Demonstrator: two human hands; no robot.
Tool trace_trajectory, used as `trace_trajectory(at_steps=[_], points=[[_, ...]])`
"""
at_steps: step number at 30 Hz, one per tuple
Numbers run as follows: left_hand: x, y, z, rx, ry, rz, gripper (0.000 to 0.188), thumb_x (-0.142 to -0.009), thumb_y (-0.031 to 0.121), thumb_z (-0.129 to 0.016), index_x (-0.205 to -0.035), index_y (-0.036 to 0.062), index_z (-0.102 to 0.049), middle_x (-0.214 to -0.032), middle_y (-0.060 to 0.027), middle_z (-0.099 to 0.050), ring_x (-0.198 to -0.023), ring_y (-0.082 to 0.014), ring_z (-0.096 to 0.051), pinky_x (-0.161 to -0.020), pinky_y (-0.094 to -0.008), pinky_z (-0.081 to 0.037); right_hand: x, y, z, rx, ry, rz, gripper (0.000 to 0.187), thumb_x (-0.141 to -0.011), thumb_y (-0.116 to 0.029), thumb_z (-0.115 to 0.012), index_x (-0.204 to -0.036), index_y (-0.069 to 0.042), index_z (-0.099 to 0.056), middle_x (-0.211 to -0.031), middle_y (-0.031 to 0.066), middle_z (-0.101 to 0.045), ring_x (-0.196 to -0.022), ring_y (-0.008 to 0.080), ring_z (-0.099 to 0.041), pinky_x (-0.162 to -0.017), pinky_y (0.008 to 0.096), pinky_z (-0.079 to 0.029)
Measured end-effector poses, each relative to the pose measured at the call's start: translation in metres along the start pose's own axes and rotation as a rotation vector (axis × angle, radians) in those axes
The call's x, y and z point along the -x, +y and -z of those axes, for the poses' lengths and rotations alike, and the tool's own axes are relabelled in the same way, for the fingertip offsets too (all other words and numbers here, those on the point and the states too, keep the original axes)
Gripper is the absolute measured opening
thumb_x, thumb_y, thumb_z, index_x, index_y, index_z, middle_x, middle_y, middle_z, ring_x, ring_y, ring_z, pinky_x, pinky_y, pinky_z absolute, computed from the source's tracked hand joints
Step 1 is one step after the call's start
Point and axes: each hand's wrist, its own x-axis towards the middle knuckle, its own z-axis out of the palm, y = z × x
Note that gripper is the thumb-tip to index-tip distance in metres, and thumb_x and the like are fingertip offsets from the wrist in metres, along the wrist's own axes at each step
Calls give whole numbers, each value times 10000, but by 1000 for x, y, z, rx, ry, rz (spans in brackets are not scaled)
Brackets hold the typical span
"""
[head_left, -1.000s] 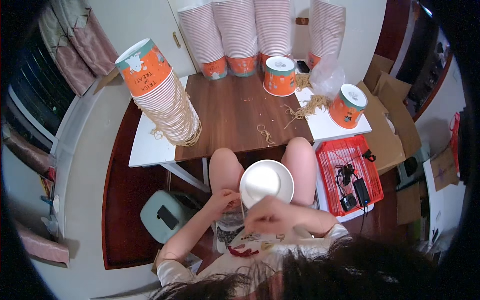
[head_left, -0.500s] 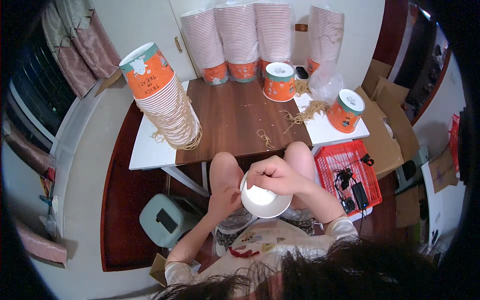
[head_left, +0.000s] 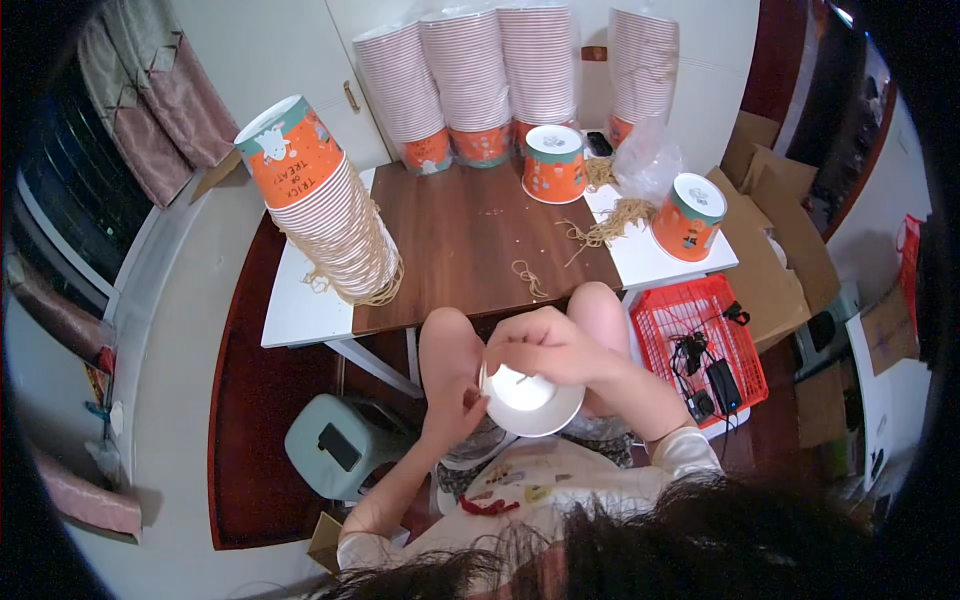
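Note:
A white-lined paper bucket (head_left: pixel 533 418) rests between my knees, its open mouth facing up. My left hand (head_left: pixel 455 405) is at the bucket's left rim, thumb and fingertips pinched together on the edge. My right hand (head_left: pixel 548 348) is bent over the far side of the mouth, its fingers curled and pressed together at the inner left wall. A thin, short strand seems to show below those fingers; what they pinch is too small to make out. On the table's left, a tall leaning stack of orange and green paper buckets (head_left: pixel 325 215) has tan cords hanging along its side.
Upside-down orange buckets (head_left: pixel 555 175) (head_left: pixel 690 225) stand on the brown and white table (head_left: pixel 440 250). Tan cords (head_left: pixel 610 228) lie bunched nearby, with a loose cord (head_left: pixel 528 278) near the front edge. Bagged bucket stacks (head_left: pixel 465 80) line the back. A red basket (head_left: pixel 745 375) and a stool (head_left: pixel 325 470) flank me.
My right hand has shifted slightly left and up over the bucket's mouth. My left fingertips have moved a little along the rim. The view has tilted slightly.

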Motion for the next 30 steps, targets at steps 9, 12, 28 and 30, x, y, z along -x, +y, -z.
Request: trace_trajectory(at_steps=[9, 12, 28, 30], points=[[-24, -34, -20, -206, -44, -110, 281, -730, 259, -568, -862, 12, -551, -728, -153, -583, -670, -324, -555, -613, -405, -440, 38, -35, 13, -398, 33, 228, 255, -883, -168, -428, -994, 45, -513, -525, -39, -346, -458, 36, -286, -428, 183, -231], [-48, 60, 21, -766, 315, -432, 180, -707, 201, -564, -804, 50, -569, -704, -100, -573, -681, -270, -566, -600, -371, -436, 50, -35, 19, -423, 49, 279, 288, -880, -203, -444, -1010, 49, -496, -513, -37, -330, -432, 40, -258, -403, 192, -212], [-112, 71, -41, 154, -494, -184, 163, -829, 190, -477, -846, 64, -579, -923, -99, -590, -855, -197, -557, -701, -289, -429, 64, 34, -6, -918, 416, 420, 203, -906, -213, -338, -876, -42, -443, -459, -33, -229, -369, 73, -196, -347, 227, -172], [-107, 79, -17, -357, -83, -902, 180, -844, 169, -492, -860, 24, -595, -856, -122, -597, -773, -203, -569, -679, -297, -434, 57, 43, 4, -1016, 509, 447, 175, -901, -205, -338, -876, -61, -434, -461, -35, -222, -367, 69, -193, -356, 218, -176]])
